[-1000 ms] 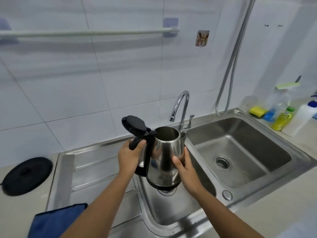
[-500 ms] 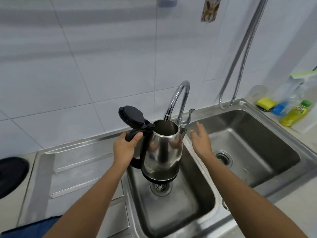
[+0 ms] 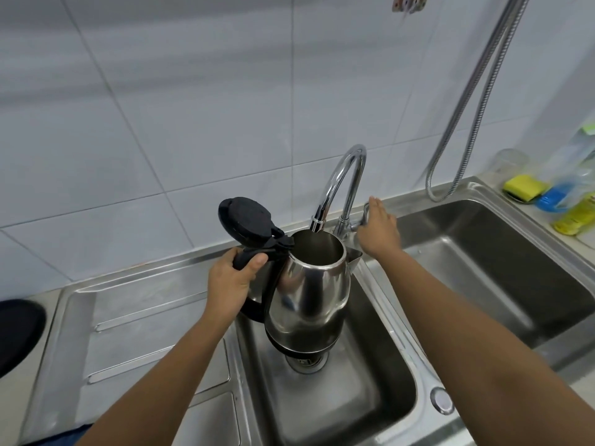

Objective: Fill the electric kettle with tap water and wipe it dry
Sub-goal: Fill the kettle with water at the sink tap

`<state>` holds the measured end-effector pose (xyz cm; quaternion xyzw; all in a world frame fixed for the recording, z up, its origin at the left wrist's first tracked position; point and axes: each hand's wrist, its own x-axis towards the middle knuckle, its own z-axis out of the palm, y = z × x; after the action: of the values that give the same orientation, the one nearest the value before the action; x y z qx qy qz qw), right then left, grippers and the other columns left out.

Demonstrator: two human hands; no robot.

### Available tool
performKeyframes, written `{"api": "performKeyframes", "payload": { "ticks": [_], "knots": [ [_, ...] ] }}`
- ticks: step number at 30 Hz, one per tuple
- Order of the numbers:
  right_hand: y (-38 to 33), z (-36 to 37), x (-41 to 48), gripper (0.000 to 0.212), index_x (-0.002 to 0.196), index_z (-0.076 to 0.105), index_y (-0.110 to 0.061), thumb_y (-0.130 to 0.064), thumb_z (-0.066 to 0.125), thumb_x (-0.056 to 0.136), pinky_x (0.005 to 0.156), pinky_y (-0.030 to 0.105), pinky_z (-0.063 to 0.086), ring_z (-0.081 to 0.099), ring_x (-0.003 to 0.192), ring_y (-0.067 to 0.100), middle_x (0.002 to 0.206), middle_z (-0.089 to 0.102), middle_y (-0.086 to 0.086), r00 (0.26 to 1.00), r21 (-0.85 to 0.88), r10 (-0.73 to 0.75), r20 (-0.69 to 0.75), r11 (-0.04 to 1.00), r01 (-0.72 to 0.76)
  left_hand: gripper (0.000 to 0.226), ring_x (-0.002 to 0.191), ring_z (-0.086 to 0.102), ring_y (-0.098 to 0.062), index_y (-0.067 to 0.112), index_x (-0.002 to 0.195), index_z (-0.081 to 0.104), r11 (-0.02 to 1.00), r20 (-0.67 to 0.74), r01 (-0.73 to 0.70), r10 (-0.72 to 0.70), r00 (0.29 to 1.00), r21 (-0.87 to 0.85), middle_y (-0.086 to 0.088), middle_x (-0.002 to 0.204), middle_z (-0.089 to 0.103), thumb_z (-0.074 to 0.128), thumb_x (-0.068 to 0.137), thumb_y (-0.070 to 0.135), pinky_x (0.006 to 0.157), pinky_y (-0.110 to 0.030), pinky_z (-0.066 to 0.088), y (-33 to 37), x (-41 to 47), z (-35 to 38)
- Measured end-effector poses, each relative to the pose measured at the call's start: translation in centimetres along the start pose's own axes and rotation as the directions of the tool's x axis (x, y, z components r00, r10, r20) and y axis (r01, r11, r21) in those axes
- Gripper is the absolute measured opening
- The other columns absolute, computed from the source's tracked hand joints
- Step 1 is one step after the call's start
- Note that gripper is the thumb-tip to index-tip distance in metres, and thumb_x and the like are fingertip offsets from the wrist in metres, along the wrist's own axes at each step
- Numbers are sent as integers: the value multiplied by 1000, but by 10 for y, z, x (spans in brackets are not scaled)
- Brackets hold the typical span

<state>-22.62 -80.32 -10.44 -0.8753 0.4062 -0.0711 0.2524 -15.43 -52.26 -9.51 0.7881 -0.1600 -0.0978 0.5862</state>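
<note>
A steel electric kettle [image 3: 310, 294] hangs over the left sink basin [image 3: 347, 410] with its black lid [image 3: 246, 220] flipped open. My left hand [image 3: 230, 284] grips its black handle. The curved chrome tap [image 3: 343, 180] ends just above the kettle's open mouth; no water stream is visible. My right hand [image 3: 380, 230] reaches to the tap's lever [image 3: 362, 217] at the tap's base, with fingers laid on it. A corner of blue cloth [image 3: 82, 434] shows at the bottom edge.
The right sink basin [image 3: 502, 268] lies beside my right arm. A yellow sponge [image 3: 523, 186], a blue scrubber and bottles stand at the far right. A metal hose [image 3: 476, 101] hangs on the tiled wall. A steel draining board [image 3: 141, 326] and a black round kettle base [image 3: 17, 333] are at left.
My right hand left the kettle's body and moved up and back to the tap lever. The kettle's mouth now sits under the spout. The view has dropped closer to the sink.
</note>
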Motion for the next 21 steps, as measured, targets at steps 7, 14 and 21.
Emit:
{"api": "performKeyframes", "payload": {
  "ticks": [7, 14, 21],
  "knots": [
    [9, 1, -10, 73, 156, 25, -16, -7, 51, 89, 119, 46, 24, 29, 147, 31, 164, 25, 2, 998, -45, -18, -67, 999, 15, 24, 60, 56, -15, 21, 78, 60, 1000, -2, 7, -7, 1000, 11, -4, 62, 60, 70, 80, 42, 59, -22, 41, 0, -4, -2],
    [19, 11, -33, 70, 158, 21, -16, -8, 47, 93, 122, 47, 21, 28, 148, 27, 166, 21, 2, 997, -87, -39, -70, 996, 32, 16, 58, 54, -15, 19, 76, 60, 1000, -16, -1, 1, 1000, 8, -7, 61, 58, 67, 88, 29, 52, -7, 39, -2, -4, -2],
    [20, 1, -38, 74, 159, 16, -16, -5, 46, 92, 121, 48, 21, 28, 148, 30, 167, 16, 1, 998, -105, -56, -11, 993, 54, 19, 59, 55, -16, 20, 75, 59, 999, -19, -7, 8, 1000, 35, -7, 62, 60, 66, 88, 32, 55, -15, 39, -1, -5, -2]
  ]
}}
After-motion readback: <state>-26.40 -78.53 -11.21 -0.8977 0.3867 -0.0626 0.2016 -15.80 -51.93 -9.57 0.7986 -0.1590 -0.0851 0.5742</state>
